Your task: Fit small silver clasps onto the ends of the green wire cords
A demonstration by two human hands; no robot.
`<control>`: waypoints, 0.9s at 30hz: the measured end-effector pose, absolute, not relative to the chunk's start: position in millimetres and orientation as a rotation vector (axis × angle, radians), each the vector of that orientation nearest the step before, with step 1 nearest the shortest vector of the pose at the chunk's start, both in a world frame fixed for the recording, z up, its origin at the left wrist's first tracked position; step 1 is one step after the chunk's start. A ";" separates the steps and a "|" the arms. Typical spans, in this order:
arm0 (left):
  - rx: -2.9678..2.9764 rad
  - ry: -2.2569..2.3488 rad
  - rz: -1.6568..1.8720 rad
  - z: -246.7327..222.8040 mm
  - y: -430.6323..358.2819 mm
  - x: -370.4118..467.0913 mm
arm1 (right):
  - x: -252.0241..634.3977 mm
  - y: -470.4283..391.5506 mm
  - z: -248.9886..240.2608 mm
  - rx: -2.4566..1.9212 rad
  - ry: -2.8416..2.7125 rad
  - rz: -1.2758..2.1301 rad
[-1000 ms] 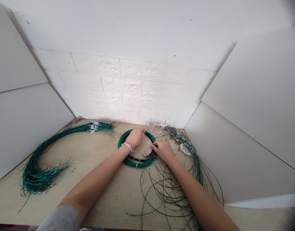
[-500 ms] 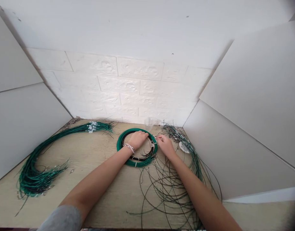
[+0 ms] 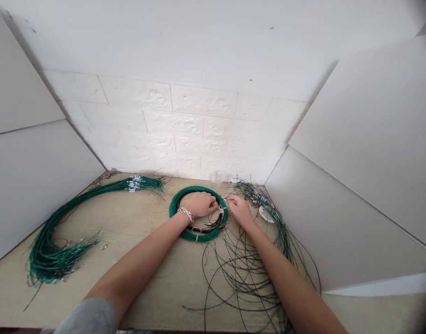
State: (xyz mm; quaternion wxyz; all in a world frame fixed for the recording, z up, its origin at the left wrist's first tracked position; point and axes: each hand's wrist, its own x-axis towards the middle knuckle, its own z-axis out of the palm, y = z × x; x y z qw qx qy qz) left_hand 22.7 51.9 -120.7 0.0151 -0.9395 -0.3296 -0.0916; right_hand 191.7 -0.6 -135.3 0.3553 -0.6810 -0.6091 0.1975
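A round coil of green and black wire (image 3: 188, 232) lies flat on the wooden tabletop (image 3: 146, 260) near the back wall. My left hand (image 3: 199, 204), a bracelet on its wrist, rests inside the coil with its fingers curled toward the coil's right rim. My right hand (image 3: 239, 209) pinches the same right rim, where a small white tie or tag sits. The two hands almost touch there. Loose dark wires (image 3: 244, 273) spread from the coil toward me under my right forearm.
A long bundle of green wires (image 3: 53, 241) curves along the left side, with white tags (image 3: 133, 183) near its far end. More tagged wires (image 3: 265, 208) and a small white dish (image 3: 265, 214) lie at the right. A clear plastic cup (image 3: 216, 178) stands at the back. White panels enclose three sides.
My left hand has slid from the coil's far rim down into its middle. My right hand has moved up along the right rim, so both hands now meet there.
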 end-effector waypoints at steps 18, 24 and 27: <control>-2.588 -1.470 -0.510 -101.4 67.4 9.0 | 183.8 -4.3 -136.2 -1.866 -1.895 0.417; -2.782 -1.610 -0.876 -59.0 58.0 7.3 | 176.3 -1.8 -125.5 -1.704 -1.779 0.449; -2.791 -1.449 -0.862 -45.6 40.7 15.2 | 163.7 1.1 -100.9 -1.414 -1.513 0.523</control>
